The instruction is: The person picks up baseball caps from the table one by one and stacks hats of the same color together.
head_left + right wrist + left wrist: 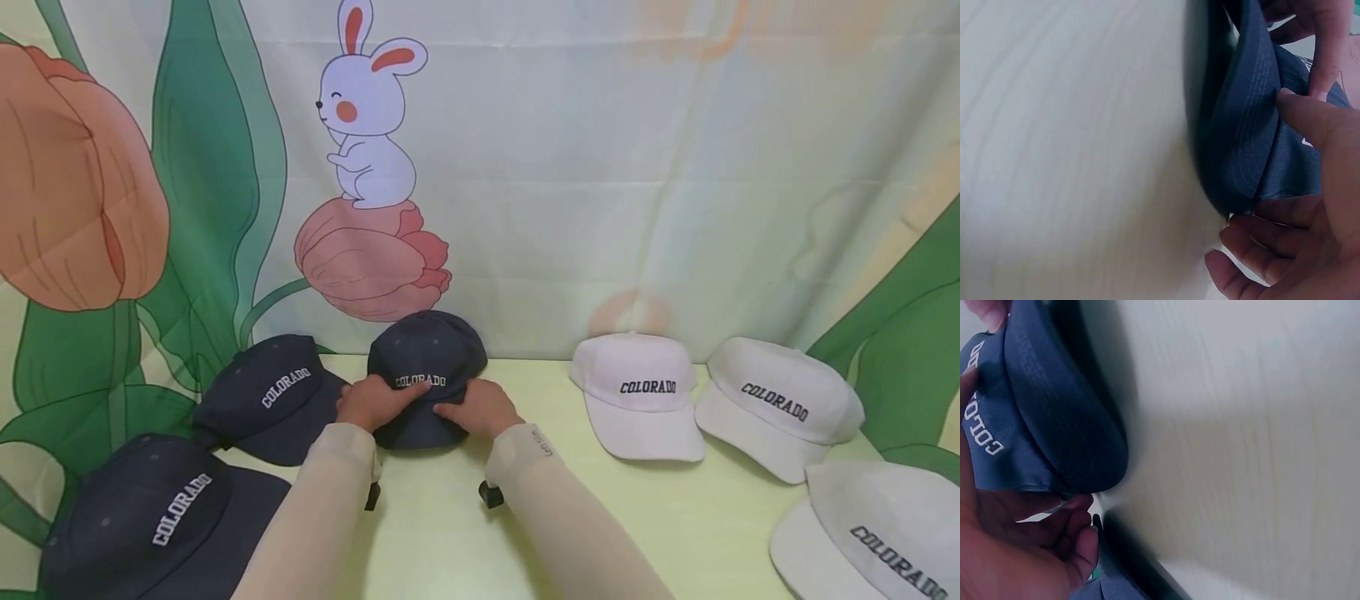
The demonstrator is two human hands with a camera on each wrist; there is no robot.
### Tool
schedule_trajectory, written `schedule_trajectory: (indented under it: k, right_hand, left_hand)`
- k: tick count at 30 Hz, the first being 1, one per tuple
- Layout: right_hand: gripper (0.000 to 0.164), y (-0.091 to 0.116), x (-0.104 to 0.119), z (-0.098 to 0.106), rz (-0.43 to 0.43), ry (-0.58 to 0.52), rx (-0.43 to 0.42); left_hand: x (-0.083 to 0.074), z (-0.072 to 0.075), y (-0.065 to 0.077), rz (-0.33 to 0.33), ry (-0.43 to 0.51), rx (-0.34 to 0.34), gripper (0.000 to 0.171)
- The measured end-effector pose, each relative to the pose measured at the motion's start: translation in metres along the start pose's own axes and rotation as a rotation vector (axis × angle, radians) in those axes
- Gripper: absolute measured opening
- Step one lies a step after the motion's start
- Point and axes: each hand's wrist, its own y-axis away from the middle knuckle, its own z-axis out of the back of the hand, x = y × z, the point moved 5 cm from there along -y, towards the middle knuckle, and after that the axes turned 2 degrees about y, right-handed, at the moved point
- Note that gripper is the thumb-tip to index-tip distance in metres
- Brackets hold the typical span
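A navy baseball cap (423, 346) with white COLORADO lettering stands at the back of the table, its brim toward me. My left hand (375, 402) grips its left side, thumb lying across the front by the letters. On the other side my right hand (482, 408) holds the cap, thumb at the seam above the brim. In the left wrist view, that hand's fingers (1079, 534) curl under the side edge of the cap (1054, 412). The right wrist view has the right fingers (1272, 240) below the cap's edge and the thumb on its front.
Two more navy caps, one farther back (258, 392) and one nearer (142, 517), sit at left. White caps stand at right: one inner (637, 392), one beside it (780, 400), one near the corner (877, 525). A printed curtain (525, 167) hangs behind the table (435, 533).
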Motion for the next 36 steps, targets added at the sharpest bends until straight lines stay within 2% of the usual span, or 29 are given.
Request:
schedule_trajectory:
  k: [4, 11, 14, 18, 24, 31, 36]
  right_hand:
    - [0.066, 0.0, -0.004, 0.001, -0.027, -0.082, -0.026]
    - [0.068, 0.004, -0.01, 0.01, -0.038, -0.181, -0.109]
    - [0.068, 0.007, -0.011, 0.015, -0.031, -0.209, -0.128]
    - [0.068, 0.011, -0.014, 0.02, -0.024, -0.213, -0.146]
    - [0.06, 0.021, -0.019, 0.024, 0.002, -0.205, -0.171]
    - [0.069, 0.039, -0.024, 0.04, 0.014, -0.175, -0.174]
    - [0.072, 0.053, -0.026, 0.051, 0.043, -0.124, -0.179]
  left_hand:
    - [-0.001, 0.001, 0.002, 0.014, 0.063, -0.009, 0.107]
    - [-0.009, 0.002, 0.005, -0.017, 0.105, -0.046, 0.106]
    - [-0.012, 0.002, 0.008, -0.036, 0.153, -0.048, 0.103]
    - [-0.016, 0.0, 0.013, -0.049, 0.221, -0.023, 0.103]
    - [-0.015, -0.007, 0.021, -0.066, 0.24, 0.003, 0.107]
    - [-0.019, -0.007, 0.032, -0.124, 0.287, -0.016, 0.103]
    - [-0.025, -0.003, 0.047, -0.111, 0.3, 0.02, 0.102]
